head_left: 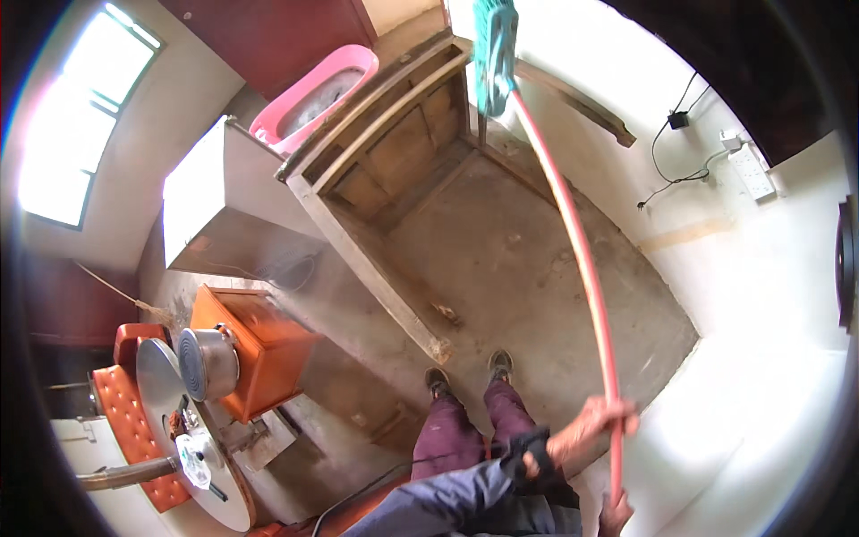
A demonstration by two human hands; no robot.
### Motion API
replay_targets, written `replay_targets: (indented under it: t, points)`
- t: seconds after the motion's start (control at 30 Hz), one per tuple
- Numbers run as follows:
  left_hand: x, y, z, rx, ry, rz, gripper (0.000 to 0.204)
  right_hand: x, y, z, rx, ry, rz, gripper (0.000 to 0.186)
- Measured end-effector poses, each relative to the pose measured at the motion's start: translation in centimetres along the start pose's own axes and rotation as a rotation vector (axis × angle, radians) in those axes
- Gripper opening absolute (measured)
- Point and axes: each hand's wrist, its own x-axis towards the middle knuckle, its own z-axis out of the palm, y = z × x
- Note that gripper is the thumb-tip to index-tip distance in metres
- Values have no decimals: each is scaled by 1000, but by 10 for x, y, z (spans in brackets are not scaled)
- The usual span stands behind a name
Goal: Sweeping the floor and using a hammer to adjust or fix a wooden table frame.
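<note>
A broom with a long pink handle (573, 228) and teal bristles (495, 54) is raised in front of me, its head high up near the bright wall at the far side. My left hand (592, 428), reaching across from a blue-grey sleeve with a dark cuff, is closed round the lower part of the handle. Below it, close to the handle's near end, my right hand (615, 516) also grips the handle; only part of that hand shows at the lower edge.
Ahead stands a wooden frame (358, 259) on the concrete floor, a pink tub (362, 61) behind it. To the left are a white chest (201, 192), an orange cabinet (259, 349), a metal pot (208, 362) and a round table (228, 497). Cables and a power strip (750, 172) hang on the right wall.
</note>
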Motion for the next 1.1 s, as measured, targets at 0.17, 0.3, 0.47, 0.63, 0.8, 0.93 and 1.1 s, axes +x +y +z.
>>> replay_targets:
  t: [0.17, 0.3, 0.47, 0.63, 0.8, 0.93, 1.1]
  points:
    - [44, 145, -30, 18, 233, 390, 30, 74, -180, -8, -105, 414, -416, 18]
    - [26, 174, -63, -353, 407, 410, 21, 66, -236, -10, -362, 166, -550, 14]
    - [-37, 128, -36, -494, 400, 379, 19, 20, -207, -49, -488, 9, -610, 13]
    - [-113, 52, -32, -498, 435, 313, 26, 1, -138, -76, -523, -189, -720, 17]
    - [-174, 20, 8, -412, 612, 157, 24, -5, -87, -77, -394, -422, -733, 15]
    - [-162, 23, 14, -325, 597, 103, 19, 17, -79, -55, -229, -408, -768, 15]
    - [-109, 99, 3, 72, 550, 430, 20, 45, -131, -19, -67, -476, -690, 21]
